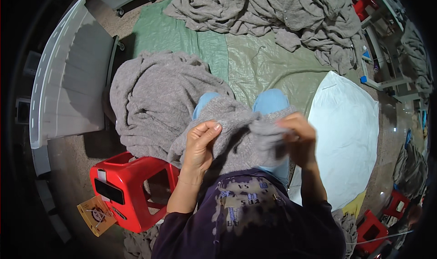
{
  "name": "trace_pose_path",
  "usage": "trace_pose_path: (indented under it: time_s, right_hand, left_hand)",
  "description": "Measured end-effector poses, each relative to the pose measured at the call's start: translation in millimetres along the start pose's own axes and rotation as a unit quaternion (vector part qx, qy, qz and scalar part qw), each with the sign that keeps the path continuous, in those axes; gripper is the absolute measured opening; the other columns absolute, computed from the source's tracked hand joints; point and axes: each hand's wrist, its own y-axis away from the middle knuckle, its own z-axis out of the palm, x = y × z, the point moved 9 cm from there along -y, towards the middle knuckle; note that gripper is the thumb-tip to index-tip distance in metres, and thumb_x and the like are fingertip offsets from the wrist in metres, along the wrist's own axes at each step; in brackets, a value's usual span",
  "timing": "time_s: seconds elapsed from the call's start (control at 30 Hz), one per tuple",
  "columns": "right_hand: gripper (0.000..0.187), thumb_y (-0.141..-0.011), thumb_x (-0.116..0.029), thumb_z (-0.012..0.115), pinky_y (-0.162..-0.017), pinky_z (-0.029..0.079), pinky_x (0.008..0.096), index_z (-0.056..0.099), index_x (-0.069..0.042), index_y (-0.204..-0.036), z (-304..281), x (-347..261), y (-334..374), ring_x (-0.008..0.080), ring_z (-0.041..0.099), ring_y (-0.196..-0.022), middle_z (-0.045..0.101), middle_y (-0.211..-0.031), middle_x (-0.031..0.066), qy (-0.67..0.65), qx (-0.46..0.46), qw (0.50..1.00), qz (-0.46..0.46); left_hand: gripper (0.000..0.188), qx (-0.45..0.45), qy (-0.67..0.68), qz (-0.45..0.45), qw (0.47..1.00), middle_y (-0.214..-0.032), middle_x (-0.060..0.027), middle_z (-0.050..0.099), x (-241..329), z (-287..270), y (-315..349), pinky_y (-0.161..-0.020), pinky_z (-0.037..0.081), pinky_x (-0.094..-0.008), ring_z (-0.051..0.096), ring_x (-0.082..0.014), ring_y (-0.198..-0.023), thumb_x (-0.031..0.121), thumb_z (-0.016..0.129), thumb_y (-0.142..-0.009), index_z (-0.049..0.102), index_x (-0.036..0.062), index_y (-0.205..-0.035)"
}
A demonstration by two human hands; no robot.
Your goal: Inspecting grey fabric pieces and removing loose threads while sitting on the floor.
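A grey knitted garment (241,155) lies bunched across my lap, over blue-clad knees. My left hand (200,143) pinches a fold of it between thumb and fingers. On the other side my right hand (298,133) is closed on a gathered part of the same knit, its fingers somewhat blurred by motion. Between the two hands the cloth is creased, with a dark hollow in it. A large heap of grey knitwear (154,99) rests by my left knee and seems to run into the piece on my lap.
A red stool (132,177) at my left carries a phone (109,191); an open yellow box (96,215) is beside it. A large grey bin (73,72) stands farther left. More knitwear (273,13) covers the far sheet (255,61). A white sack (343,131) lies right.
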Motion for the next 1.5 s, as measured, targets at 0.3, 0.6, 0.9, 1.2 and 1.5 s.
trace_pose_path:
  time_s: [0.3, 0.6, 0.9, 1.2, 1.5]
  right_hand:
    - [0.036, -0.063, 0.012, 0.069, -0.055, 0.048, 0.0333, 0.061, 0.002, -0.097, 67, -61, -6, 0.0271, 0.062, -0.069, 0.061, -0.087, 0.0155, -0.035, -0.022, 0.986, -0.16]
    - [0.027, -0.067, 0.004, 0.062, -0.065, 0.048, 0.0334, 0.062, 0.005, -0.094, 76, -57, 0, 0.0254, 0.06, -0.074, 0.058, -0.091, 0.0141, 0.023, -0.034, 0.985, -0.168]
    - [0.021, -0.068, 0.005, 0.061, -0.058, 0.046, 0.0335, 0.063, -0.001, -0.089, 90, -3, -21, 0.0232, 0.06, -0.071, 0.061, -0.086, 0.0106, -0.215, -0.165, 0.958, 0.093]
    - [0.013, -0.068, 0.002, 0.061, -0.05, 0.039, 0.0366, 0.055, 0.002, -0.08, 111, -17, -10, 0.0287, 0.052, -0.052, 0.05, -0.066, 0.0155, -0.206, -0.319, 0.922, 0.07]
    - [0.016, -0.065, 0.005, 0.061, -0.046, 0.04, 0.0379, 0.056, 0.002, -0.08, 92, -27, 0, 0.0307, 0.052, -0.053, 0.045, -0.064, 0.0128, -0.04, -0.053, 0.997, 0.033]
  left_hand:
    - [0.005, -0.04, -0.045, -0.001, 0.998, -0.075, 0.001, 0.06, -3, 16, 8, -0.061, 0.039, -0.018, 0.05, -0.0035, -0.065, 0.005, 0.063, -0.086, 0.063, 0.0008, -0.083]
    - [0.008, -0.053, -0.001, -0.027, 0.998, -0.075, 0.0018, 0.062, -12, 10, 5, -0.063, 0.043, -0.0182, 0.054, -0.0029, -0.065, 0.002, 0.068, -0.082, 0.062, 0.0012, -0.087]
    - [0.014, -0.061, -0.215, 0.134, 0.966, -0.082, -0.0038, 0.064, 9, 8, 12, -0.063, 0.044, -0.019, 0.056, -0.0058, -0.072, -0.007, 0.07, -0.077, 0.063, -0.0015, -0.088]
    - [0.01, -0.088, -0.256, 0.134, 0.953, -0.082, -0.0056, 0.063, 12, 5, 13, -0.067, 0.045, -0.0211, 0.057, -0.009, -0.074, -0.005, 0.069, -0.077, 0.063, -0.0026, -0.085]
    - [0.011, 0.005, -0.366, 0.362, 0.857, -0.089, -0.0112, 0.065, 23, 24, 48, -0.07, 0.046, -0.0247, 0.059, -0.0152, -0.079, -0.004, 0.061, -0.083, 0.062, -0.004, -0.094]
